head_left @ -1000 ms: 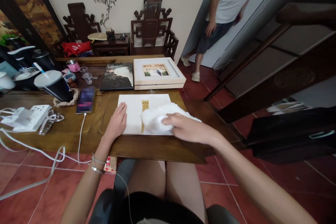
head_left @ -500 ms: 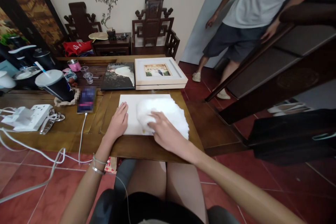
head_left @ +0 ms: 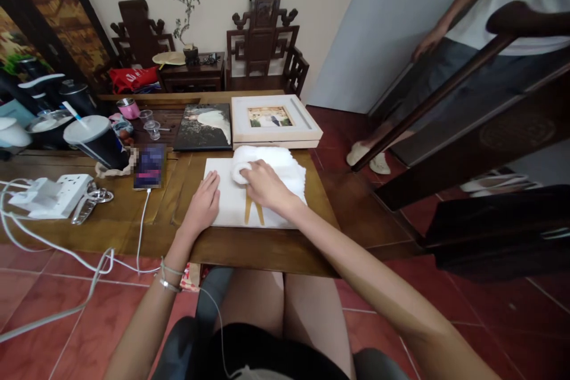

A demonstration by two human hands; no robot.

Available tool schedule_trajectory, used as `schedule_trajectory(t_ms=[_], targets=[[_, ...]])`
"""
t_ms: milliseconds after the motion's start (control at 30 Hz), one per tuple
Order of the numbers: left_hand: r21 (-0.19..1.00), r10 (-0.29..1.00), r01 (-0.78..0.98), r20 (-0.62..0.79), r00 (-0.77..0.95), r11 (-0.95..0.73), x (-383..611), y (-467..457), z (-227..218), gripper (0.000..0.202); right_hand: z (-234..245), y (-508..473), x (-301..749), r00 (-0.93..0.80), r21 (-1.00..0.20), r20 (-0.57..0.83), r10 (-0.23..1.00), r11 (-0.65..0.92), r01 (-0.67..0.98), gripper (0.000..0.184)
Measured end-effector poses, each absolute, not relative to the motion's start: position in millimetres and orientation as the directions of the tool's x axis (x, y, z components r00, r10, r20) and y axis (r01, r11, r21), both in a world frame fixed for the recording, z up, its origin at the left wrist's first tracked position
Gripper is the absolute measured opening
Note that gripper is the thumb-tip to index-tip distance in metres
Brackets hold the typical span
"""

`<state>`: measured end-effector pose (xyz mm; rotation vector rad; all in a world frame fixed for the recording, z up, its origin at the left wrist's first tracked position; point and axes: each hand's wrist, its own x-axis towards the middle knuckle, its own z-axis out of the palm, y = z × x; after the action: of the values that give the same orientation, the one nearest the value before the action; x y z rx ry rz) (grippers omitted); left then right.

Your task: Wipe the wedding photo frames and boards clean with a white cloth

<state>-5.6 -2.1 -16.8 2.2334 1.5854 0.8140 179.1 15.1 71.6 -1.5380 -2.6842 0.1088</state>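
A flat white board [head_left: 229, 211] with two yellowish strips on its face lies near the table's front edge. My left hand [head_left: 203, 205] rests flat along the board's left edge, fingers stretched out. A bunched white fluffy cloth [head_left: 280, 160] covers the upper right of the board. My right hand [head_left: 266, 184] grips this cloth at its left end, with the fingers curled into it. Part of the board is hidden beneath the cloth and my right forearm.
Behind the board lie a white framed picture [head_left: 307, 124] and a dark photo panel [head_left: 187, 130]. To the left are a phone [head_left: 149, 166], a dark cup [head_left: 100, 142], a power strip [head_left: 71, 196] and cables. Another person [head_left: 472, 65] stands at the right, behind a dark wooden chair [head_left: 525, 130].
My right hand has moved the cloth away from me, up the board, uncovering the yellowish strips. My left hand stays in place. The other person has shifted to the right.
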Motion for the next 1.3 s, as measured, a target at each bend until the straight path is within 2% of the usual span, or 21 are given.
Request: schedule_trajectory(t_ms=[200,333,433,500,600,700,867,1000,1133,1233,1300], targets=[[0.512,0.93,0.783,0.277,0.24,-0.355,-4.1,-2.7,-15.8,0.048,48.9,-7.5,177.7,-0.601,-0.093,0.028,0.798,0.601,0.794,0.031],[0.489,0.928,0.795,0.278,0.247,-0.358,-3.6,-3.3,-16.4,0.048,54.9,-58.9,199.3,-0.748,-0.234,0.071,0.66,0.74,0.631,0.031],[0.491,0.926,0.792,0.283,0.25,-0.363,-3.3,-3.6,-17.4,0.048,73.2,-78.1,206.7,-0.778,-0.312,0.007,0.629,0.74,0.596,0.031],[0.497,0.926,0.787,0.278,0.254,-0.365,-3.3,-3.7,-17.7,0.048,85.6,-72.6,202.9,-0.751,-0.301,-0.065,0.657,0.705,0.643,0.03],[0.505,0.927,0.782,0.276,0.255,-0.366,-3.8,-3.7,-17.3,0.049,97.1,-41.4,187.1,-0.679,-0.209,-0.124,0.723,0.65,0.73,0.029],[0.517,0.926,0.774,0.284,0.25,-0.367,-4.5,-3.6,-16.3,0.047,97.5,-1.7,168.2,-0.616,-0.136,-0.096,0.782,0.602,0.787,0.03],[0.545,0.932,0.76,0.277,0.235,-0.354,-3.8,-4.4,-14.2,0.047,72.6,26.3,149.9,-0.572,-0.103,-0.028,0.82,0.566,0.818,0.036],[0.558,0.932,0.75,0.273,0.237,-0.354,-4.0,-4.7,-14.3,0.049,45.1,-2.3,160.5,-0.64,-0.098,0.022,0.768,0.639,0.763,0.032],[0.548,0.929,0.753,0.274,0.25,-0.364,-6.4,-3.3,-17.6,0.049,45.1,-48.5,188.0,-0.786,-0.193,0.09,0.612,0.785,0.589,0.027],[0.558,0.927,0.743,0.269,0.26,-0.37,-7.8,-2.4,-19.8,0.049,63.1,-67.4,200.1,-0.834,-0.282,0.053,0.55,0.809,0.515,0.029],[0.561,0.927,0.74,0.272,0.258,-0.371,-7.5,-2.4,-20.4,0.049,74.8,-65.3,199.0,-0.813,-0.288,0.0,0.582,0.778,0.558,0.029]])
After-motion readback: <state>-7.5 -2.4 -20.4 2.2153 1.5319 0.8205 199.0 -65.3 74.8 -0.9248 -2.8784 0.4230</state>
